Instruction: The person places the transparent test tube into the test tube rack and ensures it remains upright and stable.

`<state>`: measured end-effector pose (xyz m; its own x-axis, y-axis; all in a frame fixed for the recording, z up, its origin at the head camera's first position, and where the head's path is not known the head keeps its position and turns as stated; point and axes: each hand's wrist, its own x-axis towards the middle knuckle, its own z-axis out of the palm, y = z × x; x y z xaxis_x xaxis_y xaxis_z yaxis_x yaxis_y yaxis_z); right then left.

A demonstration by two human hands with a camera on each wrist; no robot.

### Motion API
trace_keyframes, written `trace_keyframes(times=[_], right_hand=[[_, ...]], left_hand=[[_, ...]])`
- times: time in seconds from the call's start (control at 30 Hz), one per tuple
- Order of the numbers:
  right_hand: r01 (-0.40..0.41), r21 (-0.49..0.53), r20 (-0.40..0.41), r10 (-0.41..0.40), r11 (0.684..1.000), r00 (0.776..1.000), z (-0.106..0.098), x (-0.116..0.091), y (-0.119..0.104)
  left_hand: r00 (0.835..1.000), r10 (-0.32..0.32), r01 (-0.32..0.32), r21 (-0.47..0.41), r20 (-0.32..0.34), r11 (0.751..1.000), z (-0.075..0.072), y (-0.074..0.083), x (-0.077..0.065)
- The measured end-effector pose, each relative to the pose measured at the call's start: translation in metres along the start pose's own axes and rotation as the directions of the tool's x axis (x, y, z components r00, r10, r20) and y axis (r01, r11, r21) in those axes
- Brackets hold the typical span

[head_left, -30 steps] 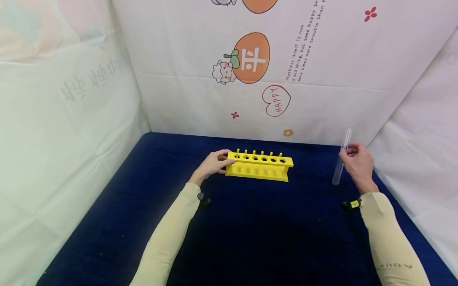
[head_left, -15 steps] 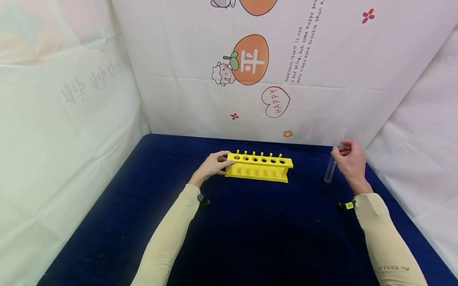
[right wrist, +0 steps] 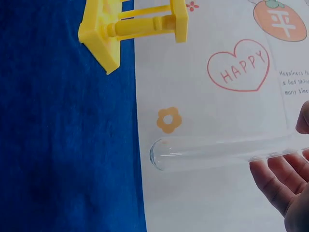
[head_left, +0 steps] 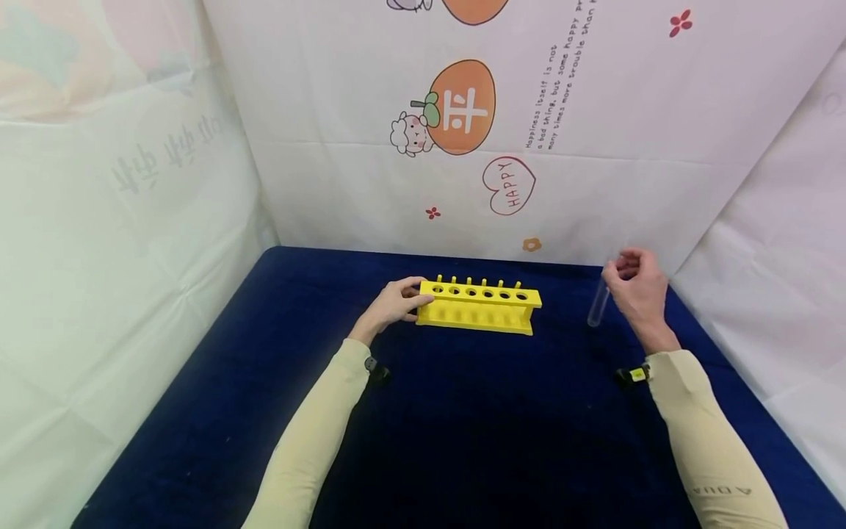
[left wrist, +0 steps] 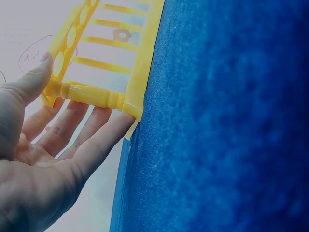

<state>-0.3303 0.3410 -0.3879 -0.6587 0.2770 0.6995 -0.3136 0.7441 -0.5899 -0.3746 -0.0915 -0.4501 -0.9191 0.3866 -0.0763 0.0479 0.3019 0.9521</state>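
A yellow test tube rack (head_left: pixel 479 312) with a row of round holes and short pegs stands on the dark blue cloth. My left hand (head_left: pixel 394 303) grips its left end; in the left wrist view the thumb lies on the top plate and the fingers (left wrist: pixel 91 128) curl behind the end post. To the right of the rack, my right hand (head_left: pixel 640 288) pinches a clear glass test tube (head_left: pixel 598 305) near its upper part. The tube's rounded end points down, slightly tilted. In the right wrist view the tube (right wrist: pixel 203 153) looks see-through, its upper end out of frame.
Dark blue cloth (head_left: pixel 449 441) covers the table. A white printed sheet (head_left: pixel 344 191) rises along the back edge, with white sheets on the left (head_left: pixel 132 294) and right (head_left: pixel 780 294) sides.
My right hand has moved left and slightly up with the test tube, bringing it closer to the rack. The left hand and the rack have stayed in place.
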Motion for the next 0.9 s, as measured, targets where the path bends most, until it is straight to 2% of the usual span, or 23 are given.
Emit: trace_keyframes(times=[0.67, 0.9], right_hand=[[0.068, 0.128, -0.036, -0.064, 0.989, 0.997, 0.024, 0.01, -0.034], [0.092, 0.169, -0.022, -0.089, 0.981, 0.996, 0.028, 0.008, -0.043]], left_hand=[[1.0, 0.017, -0.017, -0.006, 0.001, 1.0, -0.002, -0.002, 0.004], [1.0, 0.011, -0.011, -0.002, 0.004, 1.0, -0.001, -0.004, 0.004]])
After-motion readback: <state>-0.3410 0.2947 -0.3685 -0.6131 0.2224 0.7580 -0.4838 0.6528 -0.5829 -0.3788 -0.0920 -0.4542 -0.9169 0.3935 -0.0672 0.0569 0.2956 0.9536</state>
